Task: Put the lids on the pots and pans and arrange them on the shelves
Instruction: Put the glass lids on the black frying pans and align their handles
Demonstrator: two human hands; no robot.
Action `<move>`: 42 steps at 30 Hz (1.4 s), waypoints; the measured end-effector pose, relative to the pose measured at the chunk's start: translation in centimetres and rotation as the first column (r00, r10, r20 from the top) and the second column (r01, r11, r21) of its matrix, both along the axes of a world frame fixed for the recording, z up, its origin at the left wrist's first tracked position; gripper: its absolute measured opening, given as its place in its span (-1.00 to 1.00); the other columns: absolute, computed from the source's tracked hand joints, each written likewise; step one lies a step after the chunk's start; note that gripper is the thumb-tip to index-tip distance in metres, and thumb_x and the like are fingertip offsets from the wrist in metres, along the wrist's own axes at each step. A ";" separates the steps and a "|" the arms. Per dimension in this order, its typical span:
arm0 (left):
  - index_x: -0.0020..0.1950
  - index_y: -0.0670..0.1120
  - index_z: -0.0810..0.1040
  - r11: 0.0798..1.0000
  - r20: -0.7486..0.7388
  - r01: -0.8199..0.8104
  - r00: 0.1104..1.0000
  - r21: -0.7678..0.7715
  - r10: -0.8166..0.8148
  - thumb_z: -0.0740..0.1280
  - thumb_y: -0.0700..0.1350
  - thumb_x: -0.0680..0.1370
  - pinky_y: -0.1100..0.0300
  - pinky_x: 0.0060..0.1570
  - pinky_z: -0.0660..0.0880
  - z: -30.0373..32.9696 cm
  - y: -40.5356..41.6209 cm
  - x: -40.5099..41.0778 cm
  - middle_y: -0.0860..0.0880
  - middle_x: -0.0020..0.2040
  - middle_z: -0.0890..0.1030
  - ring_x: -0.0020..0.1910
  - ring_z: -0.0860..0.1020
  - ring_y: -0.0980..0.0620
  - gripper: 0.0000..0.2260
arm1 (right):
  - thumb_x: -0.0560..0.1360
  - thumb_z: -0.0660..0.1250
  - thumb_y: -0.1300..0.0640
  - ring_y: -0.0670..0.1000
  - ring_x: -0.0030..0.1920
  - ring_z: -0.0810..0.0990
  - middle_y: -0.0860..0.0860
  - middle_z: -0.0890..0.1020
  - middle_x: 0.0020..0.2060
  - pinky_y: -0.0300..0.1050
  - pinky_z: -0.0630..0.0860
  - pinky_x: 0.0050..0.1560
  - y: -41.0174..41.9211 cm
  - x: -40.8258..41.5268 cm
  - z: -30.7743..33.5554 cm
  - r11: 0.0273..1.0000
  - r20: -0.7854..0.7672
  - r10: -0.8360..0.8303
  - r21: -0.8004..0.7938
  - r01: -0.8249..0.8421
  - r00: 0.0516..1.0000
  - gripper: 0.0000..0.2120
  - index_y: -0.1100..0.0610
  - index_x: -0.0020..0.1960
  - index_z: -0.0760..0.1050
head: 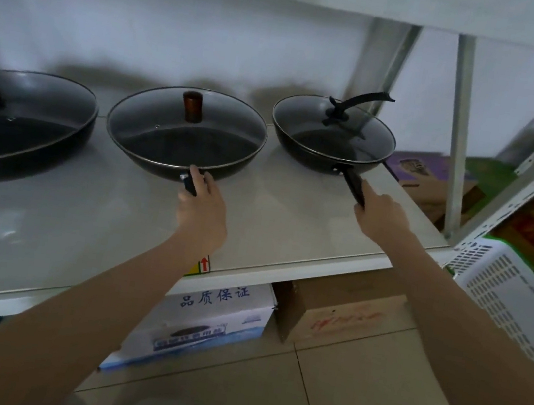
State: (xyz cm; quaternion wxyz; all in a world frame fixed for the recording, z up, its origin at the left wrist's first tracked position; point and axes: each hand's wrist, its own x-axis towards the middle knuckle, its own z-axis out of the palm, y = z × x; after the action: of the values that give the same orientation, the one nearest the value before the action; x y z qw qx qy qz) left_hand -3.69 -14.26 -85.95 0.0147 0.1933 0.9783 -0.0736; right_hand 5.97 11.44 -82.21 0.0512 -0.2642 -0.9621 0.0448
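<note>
Three black non-stick pans with glass lids sit in a row on the grey metal shelf [116, 225]: the left pan [17, 126], partly cut off, the middle pan [185, 134] with a brown knob, and the right pan [332, 136]. Left hand [201, 206] grips the middle pan's handle; right hand [379, 215] grips the right pan's handle.

shelf [272, 224]: three lidded pans in a row along its back | left pan [9, 129] at the left edge | middle pan [185, 134] beside it, my left hand [201, 206] on its handle, toward the front edge | right pan [332, 136] near the right edge, my right hand [381, 216] on its handle | boxes [205, 325] beneath the shelf
</note>
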 end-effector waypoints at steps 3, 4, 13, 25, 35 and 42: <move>0.51 -0.39 -0.08 1.000 0.042 -0.006 0.999 -0.004 0.006 0.15 -0.12 0.56 -0.06 0.33 0.34 0.2 -0.1 0.1 -0.37 0.52 -0.07 0.45 0.13 -0.38 -0.35 | 0.59 0.09 0.17 0.33 0.09 0.54 0.32 0.53 0.10 0.07 0.48 0.03 -1.5 -0.9 -0.1 1.000 0.000 0.008 -0.015 -0.008 1.000 -0.47 0.11 0.52 0.05; 0.51 -0.39 -0.07 1.000 0.037 0.013 0.999 -0.014 -0.013 0.13 -0.13 0.56 -0.08 0.35 0.31 0.3 -0.1 0.1 -0.36 0.52 -0.06 0.47 0.09 -0.37 -0.36 | 0.59 0.09 0.17 0.32 0.10 0.54 0.32 0.52 0.11 0.06 0.48 0.04 -1.9 -1.1 -0.1 1.000 0.004 0.003 -0.016 -0.003 1.000 -0.47 0.11 0.52 0.03; 0.50 -0.38 -0.01 0.990 -0.002 0.092 0.996 -0.109 -0.093 0.07 -0.14 0.61 -0.15 0.43 0.21 0.9 -0.4 0.5 -0.34 0.53 0.00 0.52 -0.04 -0.33 -0.45 | 0.58 0.12 0.18 0.29 0.11 0.55 0.30 0.53 0.12 0.04 0.49 0.02 -3.2 0.0 0.2 1.000 0.041 0.000 0.013 -0.001 0.999 -0.46 0.14 0.52 0.04; 0.51 -0.38 -0.07 0.991 0.084 0.018 0.996 0.132 -0.029 0.10 -0.13 0.59 -0.13 0.50 0.03 0.8 -0.7 0.1 -0.37 0.52 -0.05 0.52 -0.06 -0.34 -0.40 | 0.54 0.17 0.24 0.27 0.01 0.58 0.28 0.56 0.04 -0.03 0.42 -0.11 -2.0 1.7 0.9 1.000 0.048 -0.010 -0.020 0.011 0.999 -0.62 0.23 0.35 0.25; 0.57 -0.12 -0.11 0.935 -0.042 0.128 0.992 0.332 -0.121 0.19 -0.03 0.58 -0.07 0.50 -0.12 3.2 -1.0 0.6 -0.19 0.57 -0.18 0.55 -0.18 -0.15 -0.33 | 0.56 0.15 0.05 0.21 0.49 0.14 0.19 0.12 0.50 0.22 0.21 0.42 -2.8 0.6 2.4 0.987 0.034 0.037 0.153 -0.041 0.999 -0.40 0.10 0.52 0.00; 0.56 -0.07 0.02 0.786 -0.125 0.270 0.962 0.556 -0.242 0.24 -0.07 0.58 -0.04 0.52 0.03 6.7 -2.5 0.3 -0.09 0.58 -0.04 0.55 0.03 -0.10 -0.38 | 0.54 0.19 0.10 0.21 0.43 0.30 0.17 0.31 0.45 0.18 0.35 0.37 -6.0 -1.1 4.4 0.977 -0.263 0.195 0.133 -0.165 0.945 -0.49 0.18 0.46 0.22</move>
State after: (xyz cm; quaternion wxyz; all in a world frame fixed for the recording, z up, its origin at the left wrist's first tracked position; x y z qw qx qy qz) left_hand -3.41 -16.80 -79.29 -0.0766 0.3180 0.9202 0.2150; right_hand 4.91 5.46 -77.82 0.1943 -0.1631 -0.9667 0.0327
